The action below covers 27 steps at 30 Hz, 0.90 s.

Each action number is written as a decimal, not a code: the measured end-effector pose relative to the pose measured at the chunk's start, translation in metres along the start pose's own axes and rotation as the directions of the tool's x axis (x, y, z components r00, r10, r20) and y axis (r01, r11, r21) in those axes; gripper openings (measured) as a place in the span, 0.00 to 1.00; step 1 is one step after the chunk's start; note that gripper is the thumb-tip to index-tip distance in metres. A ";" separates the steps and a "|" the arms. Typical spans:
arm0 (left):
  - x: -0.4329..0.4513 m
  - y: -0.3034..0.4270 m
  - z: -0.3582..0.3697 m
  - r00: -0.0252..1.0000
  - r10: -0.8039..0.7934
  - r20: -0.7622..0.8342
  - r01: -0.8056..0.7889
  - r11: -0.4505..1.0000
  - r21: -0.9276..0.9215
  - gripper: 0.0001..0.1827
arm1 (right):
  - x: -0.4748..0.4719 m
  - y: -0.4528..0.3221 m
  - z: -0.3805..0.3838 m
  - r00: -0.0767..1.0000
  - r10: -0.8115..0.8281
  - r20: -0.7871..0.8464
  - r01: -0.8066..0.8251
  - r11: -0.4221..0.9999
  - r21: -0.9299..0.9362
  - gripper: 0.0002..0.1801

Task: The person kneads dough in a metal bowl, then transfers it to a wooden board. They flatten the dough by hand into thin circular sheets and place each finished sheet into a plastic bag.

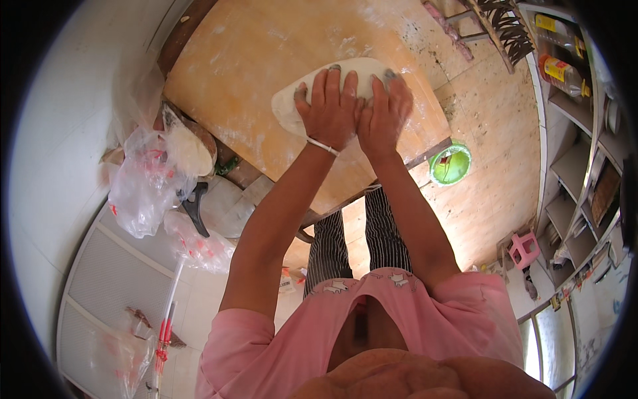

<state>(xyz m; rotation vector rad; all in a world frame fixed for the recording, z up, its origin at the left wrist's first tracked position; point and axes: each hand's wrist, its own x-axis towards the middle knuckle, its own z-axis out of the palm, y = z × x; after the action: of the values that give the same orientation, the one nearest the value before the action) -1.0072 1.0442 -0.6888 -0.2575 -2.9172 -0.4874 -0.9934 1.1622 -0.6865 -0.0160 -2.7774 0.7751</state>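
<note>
A wide, flattened piece of pale dough (294, 107) lies on a flour-dusted wooden board (234, 65) before me. My left hand (331, 107) rests on the dough with its fingers spread, a white band round its wrist. Beside it, my right hand (384, 112) presses on the dough's right part, slightly blurred. The two hands touch or nearly touch at the thumbs. Both arms are stretched out, and grey smudges show at some fingertips. Part of the dough is hidden under the palms.
Left of the board are an open bag of flour (192, 149), clear plastic bags (144, 184) and a black handle (197, 207). A green basin (450, 164) sits below the board's right corner. Shelves with bottles (563, 72) and a pink stool (524, 249) are at right.
</note>
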 end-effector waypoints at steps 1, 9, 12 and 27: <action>0.011 0.000 0.007 1.000 0.008 0.004 -0.008 1.000 0.015 0.28 | 0.012 0.007 0.010 0.999 0.037 0.008 -0.038 0.995 0.088 0.23; 0.104 -0.021 0.029 0.967 -0.164 0.194 0.155 0.986 0.062 0.19 | 0.112 0.016 0.051 0.994 0.109 0.005 -0.109 0.993 0.049 0.15; 0.131 -0.031 0.035 0.959 -0.199 0.204 0.183 0.978 0.097 0.18 | 0.144 0.012 0.064 0.991 0.131 0.040 -0.129 0.991 -0.044 0.16; 0.162 -0.075 0.023 0.821 -0.306 0.482 0.571 0.470 -0.673 0.17 | 0.142 0.032 0.041 0.978 -0.181 0.102 0.183 0.983 -0.015 0.16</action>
<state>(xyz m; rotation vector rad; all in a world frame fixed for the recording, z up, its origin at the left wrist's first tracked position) -1.1827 1.0054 -0.7012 0.4137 -2.7557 -2.0342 -1.1429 1.1799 -0.7020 0.2765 -2.8308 0.7127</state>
